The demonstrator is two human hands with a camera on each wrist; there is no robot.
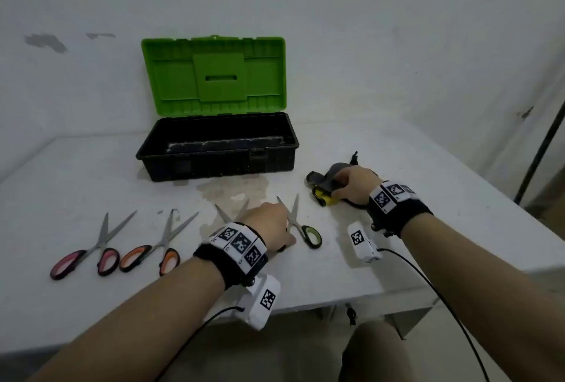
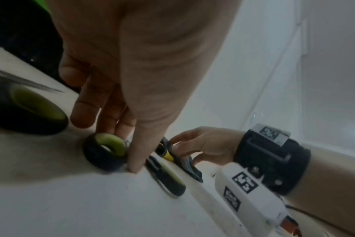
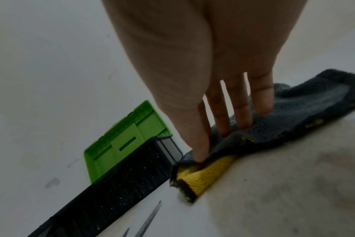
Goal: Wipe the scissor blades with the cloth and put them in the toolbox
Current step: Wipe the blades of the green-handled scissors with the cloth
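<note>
We are at the very start, as far as we can judge. The toolbox [image 1: 218, 149] stands open at twelve o'clock on the worktop [image 1: 428, 229], its green lid [image 1: 214, 76] propped up, and we see no scissors inside it, though the near part of its floor is hidden by the front wall. Four pairs lie in a row on the worktop in front of it, blades apart: the pink-handled scissors [image 1: 88, 247] at nine o'clock, the orange-handled scissors [image 1: 159, 244] just beside them, a third pair [image 1: 232, 213] mostly hidden under our left hand [image 1: 272, 222], and the green-handled scissors [image 1: 301, 225] toward the centre.

Our left hand reaches down onto the green-handled scissors; in the left wrist view the fingers [image 2: 111, 112] point downward around a handle ring, the thumb tip on the worktop beside it, but we cannot tell whether they grip it. Our right hand [image 1: 351, 183], at two o'clock, pinches the grey-and-yellow cloth [image 3: 294, 115], thumb tucked under a fold and the fingers pressed on top; the cloth lies on the worktop.

So nothing looks wiped or stowed; every pair remains to be cleaned and placed in the box.
</note>
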